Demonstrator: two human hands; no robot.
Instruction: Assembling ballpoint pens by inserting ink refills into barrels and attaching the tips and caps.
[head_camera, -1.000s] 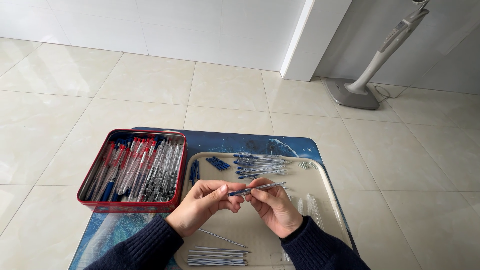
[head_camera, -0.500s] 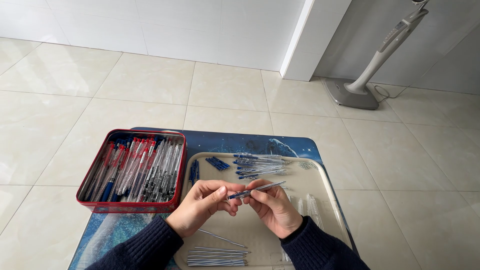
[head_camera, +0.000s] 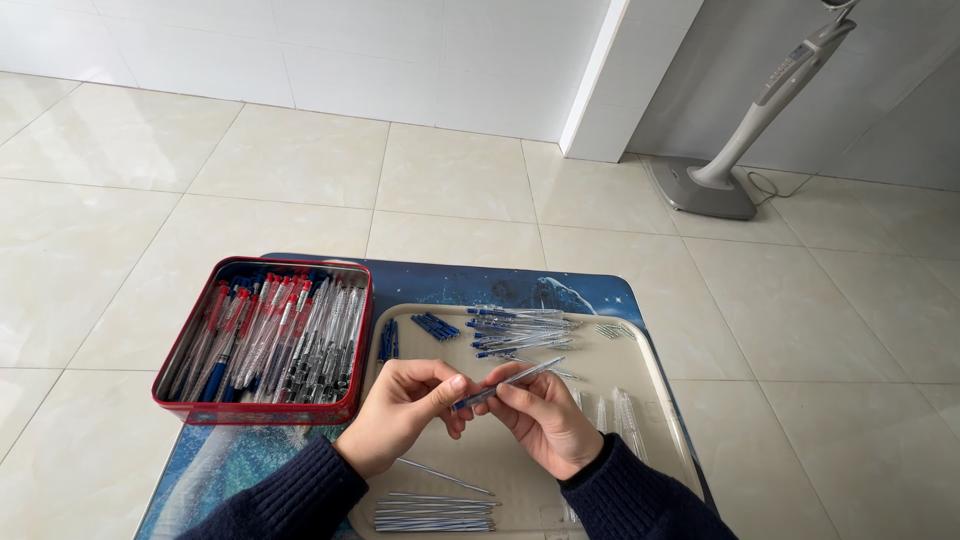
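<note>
Head view, left hand and right hand pinched one clear blue-tipped pen between fingertips, held above beige tray, red tin of pens sat left, loose pen parts lay beyond.

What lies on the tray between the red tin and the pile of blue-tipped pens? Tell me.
In the head view, two small clusters of blue caps lie between the red tin and the pen pile on the beige tray.
</note>
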